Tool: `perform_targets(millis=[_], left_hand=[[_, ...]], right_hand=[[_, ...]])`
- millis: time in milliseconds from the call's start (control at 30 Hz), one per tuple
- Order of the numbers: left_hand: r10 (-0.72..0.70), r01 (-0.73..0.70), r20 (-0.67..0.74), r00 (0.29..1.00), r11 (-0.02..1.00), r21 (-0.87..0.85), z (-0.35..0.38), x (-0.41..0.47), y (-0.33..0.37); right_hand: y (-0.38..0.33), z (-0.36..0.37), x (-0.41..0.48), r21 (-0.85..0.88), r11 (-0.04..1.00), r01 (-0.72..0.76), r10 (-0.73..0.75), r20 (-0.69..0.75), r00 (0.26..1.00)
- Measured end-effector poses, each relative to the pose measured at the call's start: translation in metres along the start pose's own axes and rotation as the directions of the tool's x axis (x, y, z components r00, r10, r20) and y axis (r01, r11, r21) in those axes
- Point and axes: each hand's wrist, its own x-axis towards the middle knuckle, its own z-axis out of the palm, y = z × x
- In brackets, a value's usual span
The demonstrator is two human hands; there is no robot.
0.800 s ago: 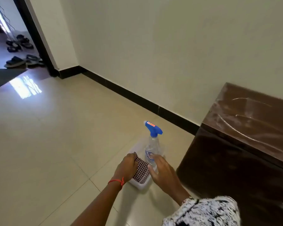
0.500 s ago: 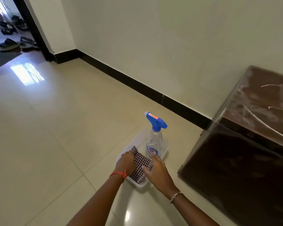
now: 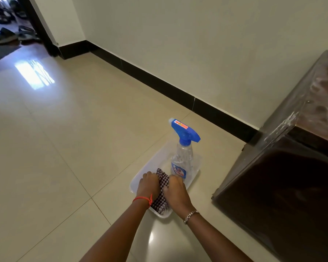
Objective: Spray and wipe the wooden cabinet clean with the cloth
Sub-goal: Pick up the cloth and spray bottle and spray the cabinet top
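- A dark brown, glossy wooden cabinet stands on my right against the wall. Its top is filmed with pale dust and streaks, and neither of my hands touches it.
- A shallow clear plastic tray sits on the beige tiled floor, near the cabinet's front corner.
- A clear plastic spray bottle with a blue trigger head stands upright at the tray's far end, just beside my right knuckles. If I pull the cloth up carelessly, I judge my right hand could knock the bottle over.
- A brown-and-white checked cloth lies bunched at the tray's near end, between my hands.
- My left hand and my right hand each curl their fingers round the cloth, gripping it from either side. The light tray might drag or lift along with it.
- The bottle carries a blue-and-white label, and the trigger head an orange-red sticker. The writing on both is too blurred to read.
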Motion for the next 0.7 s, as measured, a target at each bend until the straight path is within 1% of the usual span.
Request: perform_targets(millis=[133,267,367,400,467,533,600,633,700], left_hand=[[-0.015,0.001,-0.064,0.998,0.977,-0.215,-0.005,-0.002,-0.002],[-0.064,-0.004,-0.149,0.987,0.907,-0.422,-0.026,-0.011,-0.003],[-0.013,-0.038,-0.089,0.996,0.837,-0.546,-0.048,-0.024,-0.002],[-0.008,-0.027,-0.055,0.998,0.794,-0.607,-0.055,-0.027,-0.003],[-0.015,0.018,0.011,1.0,0.679,-0.733,-0.07,-0.036,-0.004],[-0.011,0.05,0.052,0.999,0.53,-0.847,-0.086,-0.045,-0.008],[0.011,0.078,0.088,0.996,0.355,-0.931,-0.099,-0.052,-0.012],[0.02,0.105,0.113,0.993,0.253,-0.962,-0.104,-0.055,-0.012],[0.045,0.202,0.202,0.978,0.014,-0.979,-0.112,-0.061,-0.01]], right_hand=[[-0.001,-0.003,-0.002,-0.01,1.0,0.015,-0.015,-0.02,1.0],[-0.002,-0.004,-0.003,0.083,0.997,0.001,0.001,-0.024,1.0],[-0.004,-0.01,-0.007,0.216,0.976,0.014,-0.009,-0.022,1.0],[-0.006,-0.014,-0.011,0.25,0.968,0.018,-0.011,-0.028,1.0],[-0.009,-0.023,-0.018,0.338,0.941,0.022,-0.001,-0.062,0.998],[-0.01,-0.034,-0.028,0.494,0.869,0.023,0.026,-0.092,0.995],[-0.014,-0.045,-0.037,0.675,0.737,-0.037,0.083,-0.036,0.996],[-0.016,-0.049,-0.041,0.757,0.647,-0.092,0.116,0.021,0.993],[-0.017,-0.055,-0.045,0.872,0.456,-0.179,0.152,0.121,0.981]])
